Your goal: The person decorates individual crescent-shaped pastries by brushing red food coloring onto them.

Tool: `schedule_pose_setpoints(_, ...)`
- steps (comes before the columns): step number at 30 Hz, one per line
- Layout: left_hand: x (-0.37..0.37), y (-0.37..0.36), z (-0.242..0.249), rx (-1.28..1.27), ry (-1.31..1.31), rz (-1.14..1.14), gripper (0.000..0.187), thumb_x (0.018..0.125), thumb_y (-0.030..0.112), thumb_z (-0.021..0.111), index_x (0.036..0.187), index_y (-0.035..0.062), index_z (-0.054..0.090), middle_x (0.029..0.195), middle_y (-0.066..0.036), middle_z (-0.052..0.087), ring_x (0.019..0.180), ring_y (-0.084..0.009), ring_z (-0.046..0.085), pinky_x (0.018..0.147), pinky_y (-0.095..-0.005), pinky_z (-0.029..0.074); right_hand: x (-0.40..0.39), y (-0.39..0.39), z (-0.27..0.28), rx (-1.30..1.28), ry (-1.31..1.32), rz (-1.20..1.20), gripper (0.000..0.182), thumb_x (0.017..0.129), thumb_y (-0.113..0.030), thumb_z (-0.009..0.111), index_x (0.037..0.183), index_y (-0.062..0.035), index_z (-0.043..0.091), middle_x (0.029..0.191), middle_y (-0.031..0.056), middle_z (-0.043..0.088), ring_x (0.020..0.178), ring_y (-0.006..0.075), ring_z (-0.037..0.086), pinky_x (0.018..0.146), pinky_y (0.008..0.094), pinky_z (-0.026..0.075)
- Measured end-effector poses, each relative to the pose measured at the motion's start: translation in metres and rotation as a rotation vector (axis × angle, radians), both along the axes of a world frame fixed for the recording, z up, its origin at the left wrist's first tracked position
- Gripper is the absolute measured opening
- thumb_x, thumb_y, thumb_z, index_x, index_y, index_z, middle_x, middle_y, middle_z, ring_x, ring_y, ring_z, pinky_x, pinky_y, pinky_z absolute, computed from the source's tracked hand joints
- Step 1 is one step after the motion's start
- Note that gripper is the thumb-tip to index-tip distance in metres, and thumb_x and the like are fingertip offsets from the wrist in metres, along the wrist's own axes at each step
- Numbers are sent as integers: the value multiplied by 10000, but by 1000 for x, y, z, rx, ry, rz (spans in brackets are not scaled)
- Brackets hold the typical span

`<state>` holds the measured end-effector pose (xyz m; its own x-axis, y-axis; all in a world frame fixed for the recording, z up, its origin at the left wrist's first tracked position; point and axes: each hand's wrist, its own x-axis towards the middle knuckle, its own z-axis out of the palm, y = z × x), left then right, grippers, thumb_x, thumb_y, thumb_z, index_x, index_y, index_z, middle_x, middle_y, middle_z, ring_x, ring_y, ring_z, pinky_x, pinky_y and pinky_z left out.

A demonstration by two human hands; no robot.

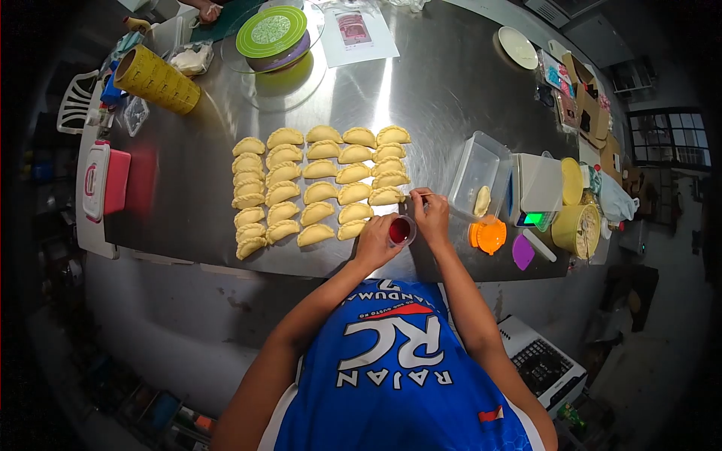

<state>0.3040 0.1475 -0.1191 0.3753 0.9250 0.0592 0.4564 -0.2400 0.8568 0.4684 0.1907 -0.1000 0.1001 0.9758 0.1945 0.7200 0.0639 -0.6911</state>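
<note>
Rows of crimped half-moon dumplings (320, 191) lie on the steel table. My left hand (374, 242) is wrapped round a small clear cup (411, 230) of red liquid, near the front edge. Just right of it, my right hand (431, 218) pinches a thin stick (418, 195), its kind too small to make out. The stick points left toward the nearest dumpling (386, 196) of the rightmost column; whether it touches cannot be told. A clear plastic container (481, 169) with one piece of dough (482, 201) in it stands right of my right hand.
An orange dumpling mould (487, 236), a purple scraper (523, 252), a scale (538, 188) and a yellow tub (575, 229) stand at the right. Farther back are a green disc (272, 31), a yellow roll (158, 79) and another person's hand (210, 13). A pink box (107, 180) sits left.
</note>
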Motion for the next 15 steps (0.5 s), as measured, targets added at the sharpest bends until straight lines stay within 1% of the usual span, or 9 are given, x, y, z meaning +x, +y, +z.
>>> schedule_pose_setpoints(3, 0, 1, 1, 3, -5, 10, 597, 628, 159, 786, 1152, 37, 528, 1017, -146, 611, 945, -334, 568, 829, -427, 457, -1, 1, 4, -25, 6, 8, 135, 900, -163, 603, 865, -57, 679, 735, 88, 674, 650, 231, 635, 725, 338, 402)
schedule_pose_setpoints(6, 1, 3, 0, -9, 4, 23, 605, 623, 154, 795, 1154, 41, 529, 1016, -148, 612, 950, -336, 568, 828, -428, 459, 2, -1, 20, -6, 74, -16, 135, 899, -139, 596, 862, -45, 686, 751, 91, 685, 652, 229, 636, 722, 336, 417)
schedule_pose_setpoints(8, 1, 5, 0, -17, 16, 31, 615, 618, 155, 801, 1157, 41, 528, 1020, -150, 613, 954, -338, 570, 832, -429, 461, 8, -6, 35, 2, 208, -86, 124, 888, -107, 599, 851, -33, 692, 769, 92, 695, 657, 225, 638, 714, 332, 434)
schedule_pose_setpoints(9, 1, 5, -1, -25, 28, 38, 625, 613, 156, 807, 1160, 41, 528, 1024, -152, 614, 958, -340, 573, 836, -430, 463, 11, -11, 41, 2, 206, -87, 124, 888, -107, 599, 851, -33, 692, 769, 92, 695, 657, 225, 638, 714, 332, 434)
schedule_pose_setpoints(11, 2, 8, -3, -46, 22, 47, 638, 607, 158, 812, 1166, 40, 526, 1030, -155, 614, 965, -343, 575, 845, -430, 464, 16, -22, 50, -68, 296, -88, 115, 880, -82, 604, 836, -28, 695, 774, 87, 702, 672, 218, 642, 700, 326, 446)
schedule_pose_setpoints(12, 3, 10, -4, -67, 18, 58, 652, 601, 159, 817, 1172, 38, 524, 1035, -158, 615, 972, -345, 578, 854, -429, 465, 16, -27, 56, -67, 294, -91, 115, 880, -82, 604, 836, -28, 695, 774, 87, 702, 672, 218, 642, 700, 326, 446)
schedule_pose_setpoints(14, 5, 13, -5, -62, 4, 64, 664, 597, 159, 818, 1179, 37, 523, 1045, -161, 615, 982, -350, 578, 861, -430, 465, 15, -34, 63, -23, 142, 37, 99, 870, -84, 617, 832, -28, 689, 779, 82, 698, 692, 216, 640, 707, 328, 429)
schedule_pose_setpoints(15, 5, 14, -4, -58, -7, 72, 676, 592, 159, 819, 1186, 36, 521, 1055, -164, 615, 991, -354, 579, 868, -431, 465, 14, -35, 61, -23, 141, 34, 99, 870, -84, 617, 832, -28, 689, 779, 82, 698, 692, 216, 640, 707, 328, 429)
